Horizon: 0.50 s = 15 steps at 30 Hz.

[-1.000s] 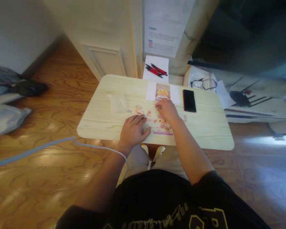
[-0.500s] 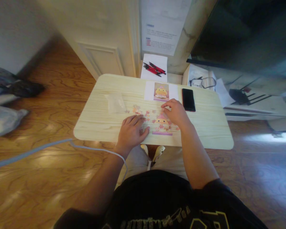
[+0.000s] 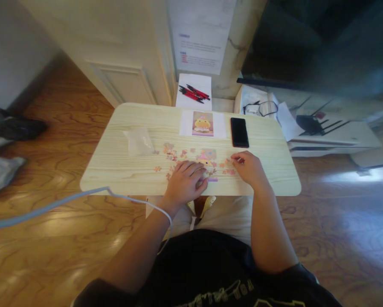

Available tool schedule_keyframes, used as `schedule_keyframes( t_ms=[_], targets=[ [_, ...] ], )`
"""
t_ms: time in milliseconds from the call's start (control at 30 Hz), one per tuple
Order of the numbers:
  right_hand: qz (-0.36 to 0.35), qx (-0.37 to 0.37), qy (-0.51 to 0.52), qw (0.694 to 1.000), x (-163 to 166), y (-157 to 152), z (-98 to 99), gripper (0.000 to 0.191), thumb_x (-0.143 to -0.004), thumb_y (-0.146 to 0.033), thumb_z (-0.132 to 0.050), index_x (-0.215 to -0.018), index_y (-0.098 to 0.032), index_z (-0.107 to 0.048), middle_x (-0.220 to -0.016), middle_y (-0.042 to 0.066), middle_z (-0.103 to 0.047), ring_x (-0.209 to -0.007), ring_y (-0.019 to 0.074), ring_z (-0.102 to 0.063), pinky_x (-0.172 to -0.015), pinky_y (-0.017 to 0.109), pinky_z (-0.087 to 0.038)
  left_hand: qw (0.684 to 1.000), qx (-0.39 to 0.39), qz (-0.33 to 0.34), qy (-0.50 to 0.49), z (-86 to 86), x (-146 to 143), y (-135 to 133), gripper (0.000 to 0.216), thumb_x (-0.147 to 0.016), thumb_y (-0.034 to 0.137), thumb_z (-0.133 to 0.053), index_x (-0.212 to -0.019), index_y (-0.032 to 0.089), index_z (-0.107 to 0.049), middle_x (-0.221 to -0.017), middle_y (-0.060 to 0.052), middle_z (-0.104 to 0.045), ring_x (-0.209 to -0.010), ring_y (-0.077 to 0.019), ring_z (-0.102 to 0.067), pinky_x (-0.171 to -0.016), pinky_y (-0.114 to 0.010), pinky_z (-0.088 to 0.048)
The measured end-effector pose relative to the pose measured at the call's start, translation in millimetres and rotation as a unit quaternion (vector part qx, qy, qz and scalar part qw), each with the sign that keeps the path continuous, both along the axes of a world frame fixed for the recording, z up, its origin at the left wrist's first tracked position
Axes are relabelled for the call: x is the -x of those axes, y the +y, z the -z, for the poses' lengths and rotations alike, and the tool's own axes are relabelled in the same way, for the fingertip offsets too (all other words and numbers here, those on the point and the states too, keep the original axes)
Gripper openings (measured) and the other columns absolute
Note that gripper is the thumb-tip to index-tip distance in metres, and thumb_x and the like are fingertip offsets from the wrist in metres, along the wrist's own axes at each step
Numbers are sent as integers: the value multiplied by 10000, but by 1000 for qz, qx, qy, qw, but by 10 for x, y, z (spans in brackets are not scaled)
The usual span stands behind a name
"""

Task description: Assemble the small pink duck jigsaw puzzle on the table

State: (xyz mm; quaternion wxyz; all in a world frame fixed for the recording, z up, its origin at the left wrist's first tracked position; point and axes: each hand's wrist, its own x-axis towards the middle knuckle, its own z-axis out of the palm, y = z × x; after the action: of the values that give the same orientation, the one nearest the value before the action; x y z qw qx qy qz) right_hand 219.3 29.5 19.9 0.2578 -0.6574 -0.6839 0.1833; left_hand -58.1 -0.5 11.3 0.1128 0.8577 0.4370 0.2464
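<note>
Indoors, pale table (image 3: 271, 149) beneath puzzle pieces (image 3: 168, 148), wooden floor (image 3: 50, 168), dark screen (image 3: 313, 47)

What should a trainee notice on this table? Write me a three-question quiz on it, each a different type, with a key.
1. True or false: the clear plastic bag lies to the left of the printed picture, as the person sees it.

2. Which thing lies on the table just to the right of the sheet bearing the printed picture?
A) the pens
B) the phone
C) the clear plastic bag

3. Which of the person's hands covers part of the partly assembled puzzle?

Key:
1. True.
2. B.
3. The left hand.
</note>
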Motion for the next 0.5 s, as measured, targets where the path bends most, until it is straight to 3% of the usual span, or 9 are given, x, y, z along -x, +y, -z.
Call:
schedule_keyframes(
  t_ms=[267,500],
  targets=[
    [-81,2,38,996,339,-58,-29,143,-925,-208,-674,-1019,-225,-781,-1042,59,-736,-945,210,-686,-865,339,-538,1000,-5,-2,4,-6,-19,-104,251,-966,334,-587,-1163,271,-729,-1290,-39,-729,-1242,-260,-621,-1153,-484,-442],
    [-126,-4,56,990,660,-34,-15,166,-927,-167,-661,-1031,-226,-776,-1051,58,-736,-975,212,-685,-901,344,-539,999,-31,-44,-3,47,374,-139,227,-955,319,-626,-1150,255,-722,-1247,-45,-744,-1156,-246,-654,-1042,-452,-494]
  ],
)
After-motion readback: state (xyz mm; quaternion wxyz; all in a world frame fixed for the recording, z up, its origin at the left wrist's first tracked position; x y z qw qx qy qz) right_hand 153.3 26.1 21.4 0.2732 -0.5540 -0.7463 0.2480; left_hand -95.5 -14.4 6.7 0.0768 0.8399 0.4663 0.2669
